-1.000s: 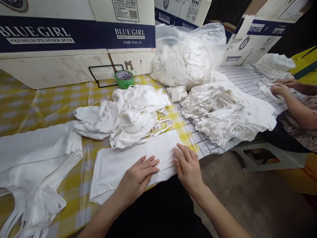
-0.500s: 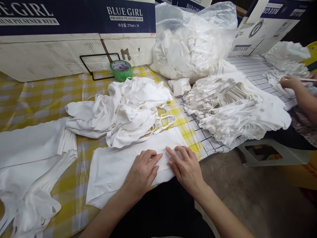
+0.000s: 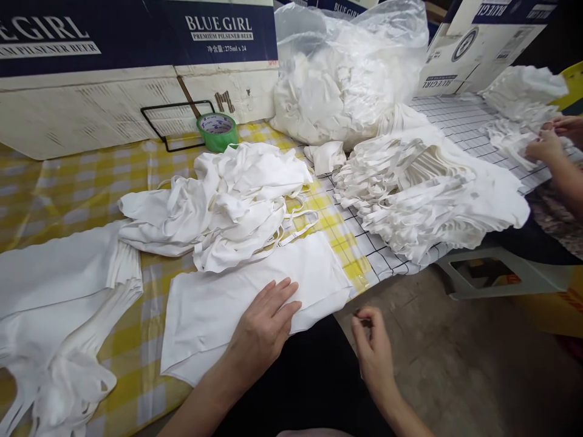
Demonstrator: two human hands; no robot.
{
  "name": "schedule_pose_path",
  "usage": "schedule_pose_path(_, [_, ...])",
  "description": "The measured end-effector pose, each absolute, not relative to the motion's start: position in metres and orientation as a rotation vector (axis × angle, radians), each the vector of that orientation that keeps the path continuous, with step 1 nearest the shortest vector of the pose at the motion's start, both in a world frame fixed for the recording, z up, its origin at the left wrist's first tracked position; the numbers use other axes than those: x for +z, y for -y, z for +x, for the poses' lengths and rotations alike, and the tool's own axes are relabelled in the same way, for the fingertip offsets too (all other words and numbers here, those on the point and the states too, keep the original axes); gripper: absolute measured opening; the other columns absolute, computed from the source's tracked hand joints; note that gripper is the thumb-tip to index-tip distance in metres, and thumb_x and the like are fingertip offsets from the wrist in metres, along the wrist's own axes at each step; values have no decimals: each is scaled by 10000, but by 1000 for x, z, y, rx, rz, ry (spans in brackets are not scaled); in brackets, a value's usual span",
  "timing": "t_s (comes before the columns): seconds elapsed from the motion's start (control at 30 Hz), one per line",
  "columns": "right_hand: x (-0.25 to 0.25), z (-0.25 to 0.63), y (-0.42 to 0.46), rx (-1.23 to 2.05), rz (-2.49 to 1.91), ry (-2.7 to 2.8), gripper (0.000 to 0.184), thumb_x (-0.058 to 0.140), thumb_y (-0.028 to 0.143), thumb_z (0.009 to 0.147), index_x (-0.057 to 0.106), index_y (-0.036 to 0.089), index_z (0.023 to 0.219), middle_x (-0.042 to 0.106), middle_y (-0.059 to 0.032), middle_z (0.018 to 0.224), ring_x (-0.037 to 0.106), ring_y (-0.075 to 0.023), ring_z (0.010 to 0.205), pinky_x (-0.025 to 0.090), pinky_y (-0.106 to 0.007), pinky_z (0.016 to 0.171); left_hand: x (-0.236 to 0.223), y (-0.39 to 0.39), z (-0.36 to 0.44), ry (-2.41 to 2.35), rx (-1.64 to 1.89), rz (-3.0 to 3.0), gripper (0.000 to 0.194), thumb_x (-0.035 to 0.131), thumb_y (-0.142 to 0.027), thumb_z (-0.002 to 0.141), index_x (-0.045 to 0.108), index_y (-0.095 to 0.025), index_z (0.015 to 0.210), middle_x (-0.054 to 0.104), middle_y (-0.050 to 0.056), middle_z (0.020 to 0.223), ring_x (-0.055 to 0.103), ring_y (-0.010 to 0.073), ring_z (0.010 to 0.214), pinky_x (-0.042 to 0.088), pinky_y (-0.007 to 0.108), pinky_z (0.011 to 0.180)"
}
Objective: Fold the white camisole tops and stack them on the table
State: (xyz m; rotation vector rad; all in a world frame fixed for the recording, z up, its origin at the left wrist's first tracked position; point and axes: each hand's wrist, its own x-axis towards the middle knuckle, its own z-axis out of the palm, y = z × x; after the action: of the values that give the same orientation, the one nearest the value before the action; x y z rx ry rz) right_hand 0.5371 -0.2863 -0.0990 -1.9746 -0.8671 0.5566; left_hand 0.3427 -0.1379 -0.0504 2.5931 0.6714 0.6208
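Note:
My left hand lies flat on a white garment that is spread at the table's front edge, its fingers stretched out. Off the edge, to the right of the garment, my right hand is raised with its thumb and fingers pinched together. Whatever is in that pinch, if anything, is too small to make out. Just behind the garment is a crumpled heap of white garments, with thin straps trailing at its right side. At the left lies a neat stack of flat white garments.
A large bundle of white strapped pieces lies to the right, before a clear plastic bag of white cloth. Green tape stands by a beer carton. Another person's hands handle white cloth at far right.
My right hand has lifted off the garment, moved right and down past the table edge, and closed into a pinch. My left hand has flattened on the cloth.

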Motion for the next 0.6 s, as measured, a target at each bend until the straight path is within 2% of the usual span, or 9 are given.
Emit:
schedule_pose_path(0.07, [-119, 526, 288, 776, -1977, 847, 259, 514, 277, 827, 495, 206, 1076, 555, -82, 1077, 546, -217, 959, 469, -344, 795, -50, 144, 344, -646, 604, 2619, 366, 454, -52, 822, 543, -166, 1159, 508, 76, 1309, 385, 219, 1273, 315, 442, 1074])
schedule_pose_path(0.13, [-133, 514, 281, 895, -1882, 917, 425, 564, 266, 785, 459, 215, 1193, 518, -83, 1200, 493, -231, 1102, 421, -366, 914, -49, 148, 345, -610, 580, 2638, 382, 453, -65, 830, 527, -180, 1187, 522, 65, 1299, 387, 221, 1274, 321, 443, 1070])
schedule_pose_path(0.2, [-140, 504, 268, 972, -1776, 992, 463, 586, 264, 765, 478, 220, 1213, 524, -73, 1219, 473, -234, 1140, 378, -375, 970, -47, 147, 347, -602, 580, 2614, 358, 446, -85, 843, 536, -195, 1172, 567, 51, 1248, 410, 210, 1260, 351, 421, 1052])
schedule_pose_path(0.3, [-141, 494, 257, 1031, -1708, 1067, 273, 547, 312, 805, 611, 200, 1046, 621, -75, 1054, 561, -238, 995, 431, -362, 883, -44, 137, 354, -674, 608, 2556, 376, 406, -113, 873, 482, -204, 1229, 596, 44, 1208, 443, 174, 1234, 367, 379, 1040])
schedule_pose_path(0.37, [-140, 494, 258, 955, -1732, 1143, 204, 517, 325, 832, 649, 189, 907, 647, -72, 939, 578, -234, 917, 436, -349, 838, -43, 127, 360, -715, 554, 2567, 441, 378, -133, 889, 375, -213, 1322, 529, 46, 1298, 424, 162, 1250, 323, 389, 1067])
schedule_pose_path(0.5, [-138, 512, 285, 725, -1845, 1277, 259, 461, 336, 873, 626, 187, 741, 633, -55, 762, 571, -213, 808, 419, -336, 805, -43, 110, 370, -771, 316, 2629, 547, 427, -233, 888, 228, -253, 1397, 348, 33, 1436, 321, 180, 1317, 214, 445, 1106])
schedule_pose_path(0.6, [-135, 539, 317, 645, -1983, 1277, 331, 421, 387, 893, 643, 188, 747, 633, -57, 713, 578, -204, 735, 430, -320, 750, -43, 106, 370, -827, 221, 2634, 617, 472, -304, 872, 178, -258, 1412, 289, 37, 1463, 261, 188, 1343, 166, 450, 1114])
